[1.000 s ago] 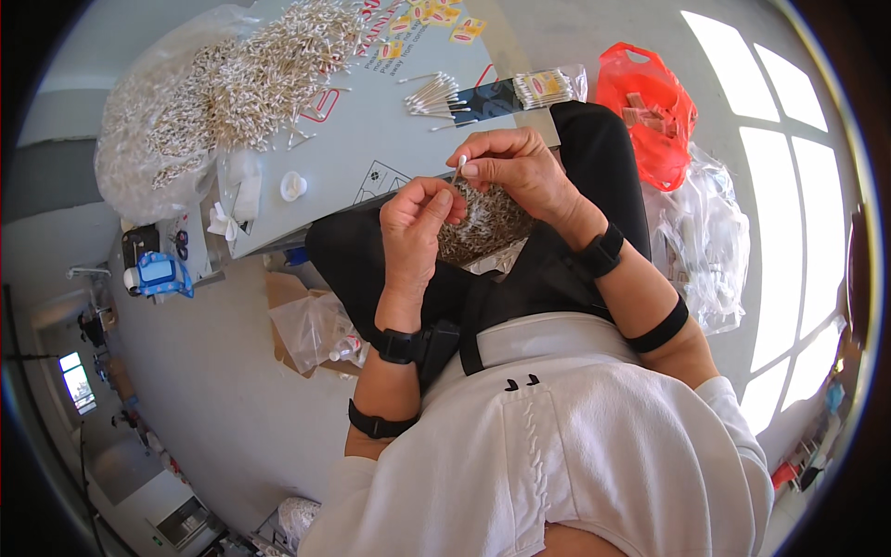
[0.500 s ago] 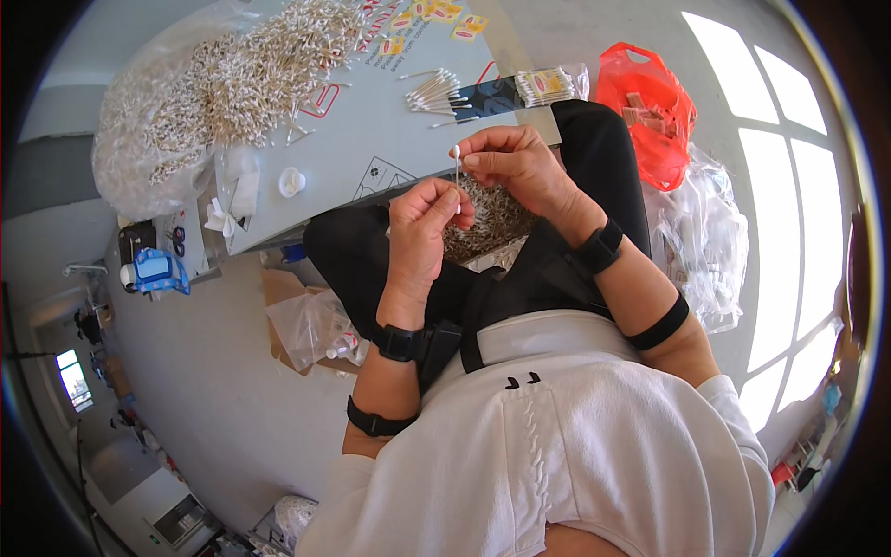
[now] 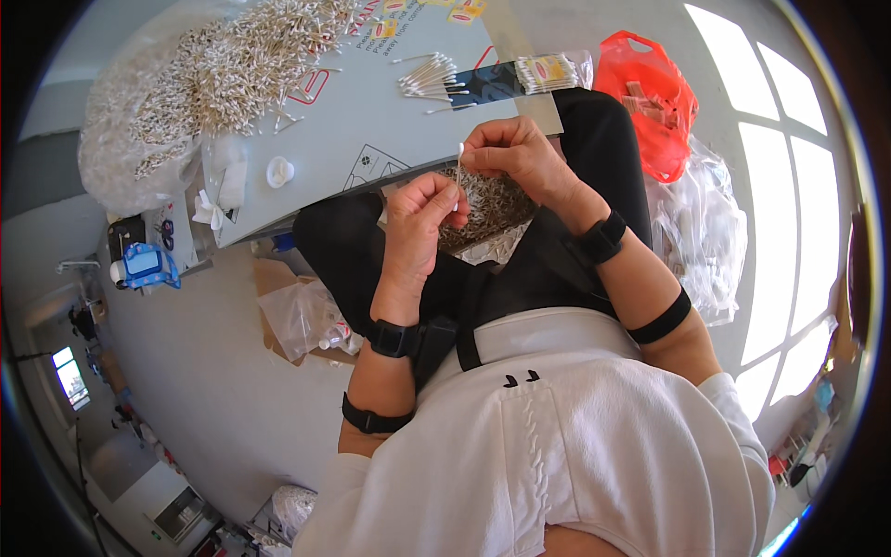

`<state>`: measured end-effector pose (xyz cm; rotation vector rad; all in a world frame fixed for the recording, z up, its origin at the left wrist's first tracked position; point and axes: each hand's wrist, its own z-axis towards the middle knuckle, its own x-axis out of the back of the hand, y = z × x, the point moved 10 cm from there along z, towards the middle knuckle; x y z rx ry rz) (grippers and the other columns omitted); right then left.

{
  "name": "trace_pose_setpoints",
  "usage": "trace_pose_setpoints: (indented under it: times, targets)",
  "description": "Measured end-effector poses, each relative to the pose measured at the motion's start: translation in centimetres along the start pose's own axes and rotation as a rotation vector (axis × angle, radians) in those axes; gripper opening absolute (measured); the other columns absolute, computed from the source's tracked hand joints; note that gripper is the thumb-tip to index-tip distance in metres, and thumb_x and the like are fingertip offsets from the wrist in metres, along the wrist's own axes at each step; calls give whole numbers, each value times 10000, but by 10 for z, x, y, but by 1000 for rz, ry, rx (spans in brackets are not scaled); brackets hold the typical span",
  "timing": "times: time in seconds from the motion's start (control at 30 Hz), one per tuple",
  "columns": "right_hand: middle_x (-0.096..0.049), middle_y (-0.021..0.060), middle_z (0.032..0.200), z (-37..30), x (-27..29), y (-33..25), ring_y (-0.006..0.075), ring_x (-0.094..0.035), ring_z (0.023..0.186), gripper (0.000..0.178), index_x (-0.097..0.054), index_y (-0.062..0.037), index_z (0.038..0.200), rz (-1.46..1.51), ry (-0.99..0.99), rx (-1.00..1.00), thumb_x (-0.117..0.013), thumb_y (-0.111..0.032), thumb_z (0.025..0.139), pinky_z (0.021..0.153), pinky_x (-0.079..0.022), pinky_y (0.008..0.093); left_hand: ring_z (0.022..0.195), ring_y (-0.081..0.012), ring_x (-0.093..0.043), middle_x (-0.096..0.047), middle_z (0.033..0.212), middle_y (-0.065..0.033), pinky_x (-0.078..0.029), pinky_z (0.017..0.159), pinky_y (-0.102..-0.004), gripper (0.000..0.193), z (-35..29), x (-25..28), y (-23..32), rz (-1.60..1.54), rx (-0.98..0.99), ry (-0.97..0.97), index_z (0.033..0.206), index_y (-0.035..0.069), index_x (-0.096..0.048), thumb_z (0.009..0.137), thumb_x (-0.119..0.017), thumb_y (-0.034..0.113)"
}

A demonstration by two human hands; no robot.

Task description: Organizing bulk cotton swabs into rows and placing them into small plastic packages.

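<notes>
Between my two hands a white-tipped cotton swab point(image 3: 458, 169) stands nearly upright. My left hand point(image 3: 419, 221) is closed in a pinch on its lower end. Near the upper tip, the thumb and bent fingers of my right hand point(image 3: 518, 160) close on the same swab. Below both hands, a box full of loose cotton swabs point(image 3: 492, 212) rests between my knees, partly hidden by the hands. On the table beyond lies a small fanned bunch of cotton swabs point(image 3: 429, 78).
A large swab heap point(image 3: 246, 70) spills from a clear bag on the grey table point(image 3: 348, 121). Nearby are a small white cup point(image 3: 279, 172), a packed bundle of swabs point(image 3: 548, 72) and yellow labels point(image 3: 466, 11). At right hangs a red plastic bag point(image 3: 647, 107) above clear bags point(image 3: 701, 232).
The whole view has shifted slightly, the table moving up and left in it. Both hands keep their pinch on the swab, with the right fingers a little closer around its upper end.
</notes>
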<state>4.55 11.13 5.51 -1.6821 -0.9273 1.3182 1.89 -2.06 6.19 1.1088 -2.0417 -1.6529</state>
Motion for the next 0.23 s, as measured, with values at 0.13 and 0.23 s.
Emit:
trace_pose_setpoints:
  times: [0.13, 0.23]
  targets:
    - [-641, -24, 753, -4, 3, 10, 44, -545, 661, 73, -714, -17, 895, 24, 22, -63, -729, -69, 845, 591, -419, 192, 671, -121, -583, -633, 780, -44, -489, 631, -256, 146, 3, 8, -16, 26, 86, 40, 850, 21, -629, 951, -610, 123]
    - [-670, -20, 816, -1, 5, 18, 45, -554, 688, 140, -711, -22, 981, 62, -56, -67, -721, -69, 849, 619, -438, 196, 679, -123, -589, -635, 787, -46, -500, 642, -263, 145, 7, 8, -21, 70, 86, -2, 862, 16, -633, 952, -612, 126]
